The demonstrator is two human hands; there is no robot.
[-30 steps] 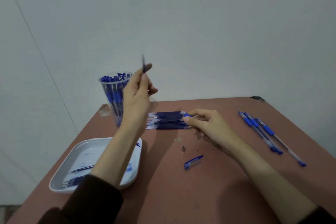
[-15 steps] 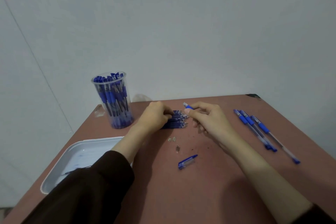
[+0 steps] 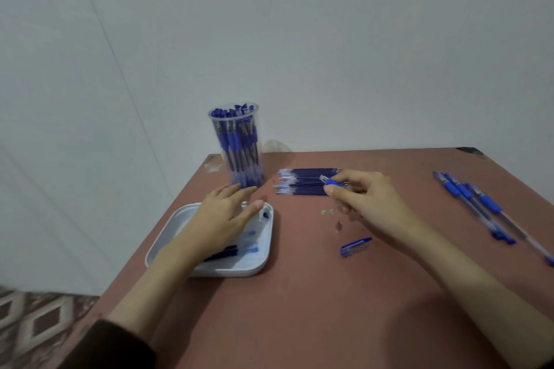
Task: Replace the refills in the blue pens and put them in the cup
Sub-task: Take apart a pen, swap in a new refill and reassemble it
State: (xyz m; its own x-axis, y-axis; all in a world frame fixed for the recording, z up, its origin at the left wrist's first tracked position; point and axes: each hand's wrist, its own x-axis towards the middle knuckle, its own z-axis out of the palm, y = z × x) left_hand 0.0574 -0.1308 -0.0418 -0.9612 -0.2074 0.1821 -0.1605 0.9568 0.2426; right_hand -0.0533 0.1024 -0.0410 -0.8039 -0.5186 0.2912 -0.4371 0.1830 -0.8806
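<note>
One pen barrel [image 3: 331,182] is pinched in the right hand [image 3: 368,198] above the refills [image 3: 299,180], near the cup [image 3: 236,144]; the left hand [image 3: 223,216] lies open-fingered over the tray [image 3: 239,272]. A careless sweep could scatter that row.

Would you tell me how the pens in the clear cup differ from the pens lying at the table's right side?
The cupped pens stand upright, packed in the cup; the loose pens lie flat on the table, side by side. The cupped pens are many; the loose pens only three. Both have blue grips and clear barrels.
</note>
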